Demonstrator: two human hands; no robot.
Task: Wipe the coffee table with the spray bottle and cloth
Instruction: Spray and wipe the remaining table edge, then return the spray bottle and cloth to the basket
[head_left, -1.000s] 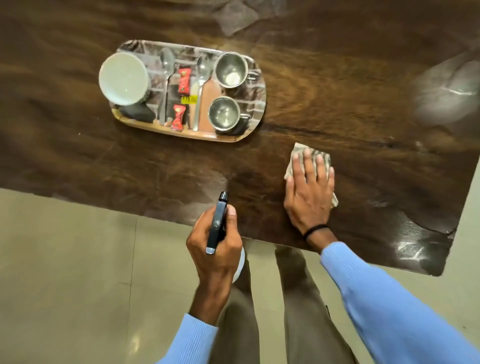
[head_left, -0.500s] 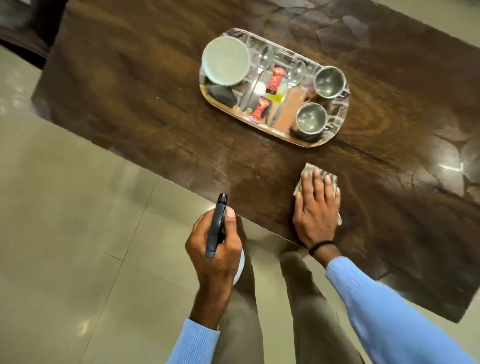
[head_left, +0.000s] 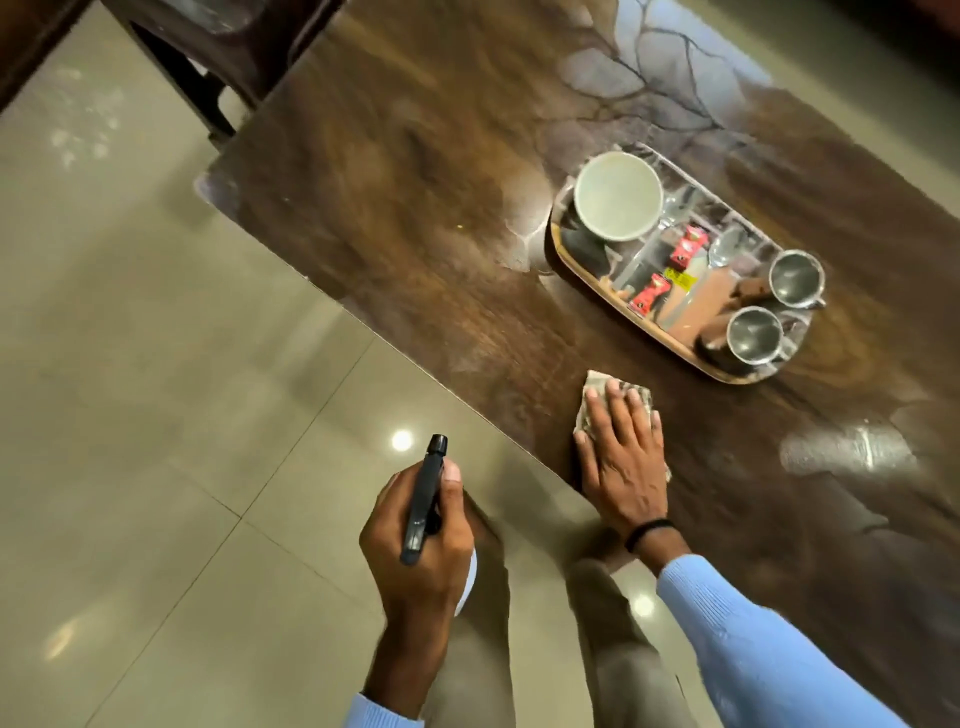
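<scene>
Crumpled cloth (head_left: 593, 396) slid left under right hand (head_left: 623, 465); glossy wood table (head_left: 415, 208).

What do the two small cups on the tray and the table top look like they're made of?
Farther cup and nearer cup: likely stainless steel, polished; grey with mirror-like glints. Table top: dark wood or wood-look veneer, glossy; swirling grain, sharp reflections.

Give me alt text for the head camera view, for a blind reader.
A person's right hand presses a cloth flat on a dark wooden coffee table while the left hand holds a spray bottle off its edge. A tray of cups sits beyond.
</scene>
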